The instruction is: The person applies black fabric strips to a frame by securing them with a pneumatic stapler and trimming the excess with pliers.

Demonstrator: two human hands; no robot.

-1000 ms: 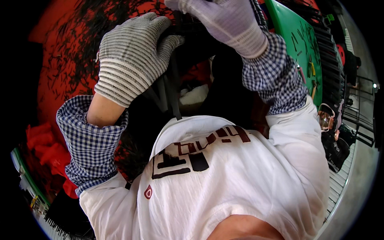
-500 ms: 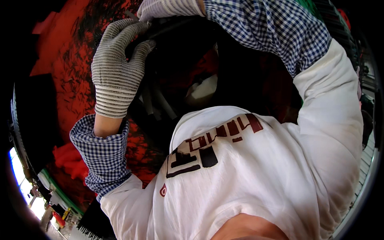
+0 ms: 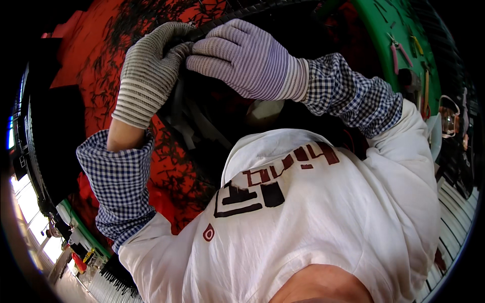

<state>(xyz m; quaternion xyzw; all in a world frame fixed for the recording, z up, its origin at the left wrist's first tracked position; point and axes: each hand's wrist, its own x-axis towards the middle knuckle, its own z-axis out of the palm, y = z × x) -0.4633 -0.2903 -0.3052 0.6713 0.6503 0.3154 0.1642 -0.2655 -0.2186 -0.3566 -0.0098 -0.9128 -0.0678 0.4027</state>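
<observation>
Both my hands wear striped knit gloves and meet at the upper middle. My left hand point(image 3: 149, 68) curls its fingers over the edge of a long black ribbed strip point(image 3: 235, 15), its thumb below. My right hand point(image 3: 247, 60) lies against the same black piece, fingers bent and pressed together, their tips close to the left thumb. The strip curves up and right from the fingers. What the fingertips pinch is hidden by the gloves and the dark material beneath.
Red sheeting point(image 3: 96, 55) strewn with black scraps spreads at left. On a green surface point(image 3: 371, 25) at upper right lie pink-handled pliers point(image 3: 395, 56) and a yellow-handled tool point(image 3: 417, 45). Below my hands are greyish strips point(image 3: 184, 118) and a pale object point(image 3: 265, 110) in shadow.
My right hand has come down from the top edge to beside the left hand. My left hand has shifted slightly. The green surface with its tools has come into view.
</observation>
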